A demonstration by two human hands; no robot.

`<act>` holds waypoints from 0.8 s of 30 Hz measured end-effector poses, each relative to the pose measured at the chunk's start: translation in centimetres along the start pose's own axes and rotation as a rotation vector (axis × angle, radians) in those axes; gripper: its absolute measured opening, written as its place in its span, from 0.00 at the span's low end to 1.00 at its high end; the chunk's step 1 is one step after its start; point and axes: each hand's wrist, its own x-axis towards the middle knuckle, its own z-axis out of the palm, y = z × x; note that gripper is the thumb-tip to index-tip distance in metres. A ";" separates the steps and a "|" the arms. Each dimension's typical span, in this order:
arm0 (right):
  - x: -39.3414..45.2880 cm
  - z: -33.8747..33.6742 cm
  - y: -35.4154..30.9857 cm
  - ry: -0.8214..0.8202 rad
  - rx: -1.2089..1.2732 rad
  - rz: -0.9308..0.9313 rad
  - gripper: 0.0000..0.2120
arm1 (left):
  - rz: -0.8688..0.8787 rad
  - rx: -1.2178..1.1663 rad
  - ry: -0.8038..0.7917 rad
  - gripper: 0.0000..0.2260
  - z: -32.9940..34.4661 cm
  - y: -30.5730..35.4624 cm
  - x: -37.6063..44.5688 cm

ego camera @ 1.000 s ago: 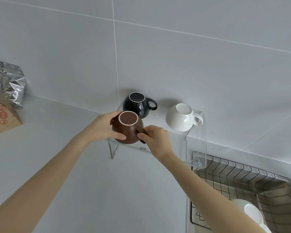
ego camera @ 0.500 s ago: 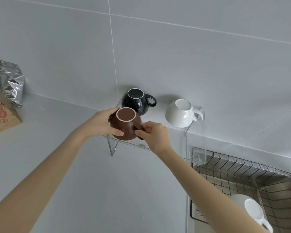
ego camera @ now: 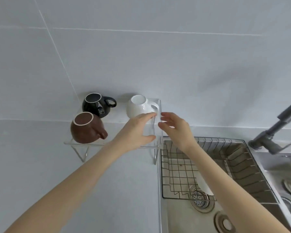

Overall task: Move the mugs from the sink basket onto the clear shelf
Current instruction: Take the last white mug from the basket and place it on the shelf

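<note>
- Head view: three mugs stand upside down on the clear shelf (ego camera: pixel 111 144), bases up.
- Brown mug (ego camera: pixel 86 127) sits at the front left corner, tilted, its handle toward the right.
- Black mug (ego camera: pixel 97 105) stands behind it against the wall, handle to the right.
- White mug (ego camera: pixel 139 105) stands at the back right, handle near the shelf's right end wall.
- Left hand (ego camera: pixel 136 132) hovers over the front right of the shelf, fingers spread, grip released; fingertips lie close to the white mug, contact cannot be told.
- Right hand (ego camera: pixel 175 130) hangs just right of the shelf's end, also open and holding nothing.
- Front right area of the shelf is free under the left hand.
- Sink basket (ego camera: pixel 233 167) lies right of the shelf; a pale object shows there, mostly hidden by the right forearm.
- Faucet (ego camera: pixel 275 130) stands at the far right; grey desk (ego camera: pixel 32 165) spreads to the left.
</note>
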 end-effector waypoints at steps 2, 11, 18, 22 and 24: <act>-1.4 -3.9 2.1 0.110 -0.015 0.028 0.17 | 0.030 -0.083 -0.085 0.30 3.7 2.5 0.6; -7.4 -16.5 14.3 0.219 -0.241 0.362 0.15 | -0.012 -0.107 -0.497 0.33 18.4 7.3 3.7; -9.7 -17.1 22.8 -0.086 -0.339 0.651 0.21 | -0.167 -0.076 -0.626 0.37 26.2 5.5 4.6; -9.7 -15.9 25.3 -0.191 -0.389 0.693 0.20 | -0.219 -0.076 -0.658 0.42 28.9 4.6 4.9; -9.4 -15.6 25.8 -0.200 -0.410 0.691 0.11 | -0.234 -0.094 -0.685 0.44 29.6 4.4 5.1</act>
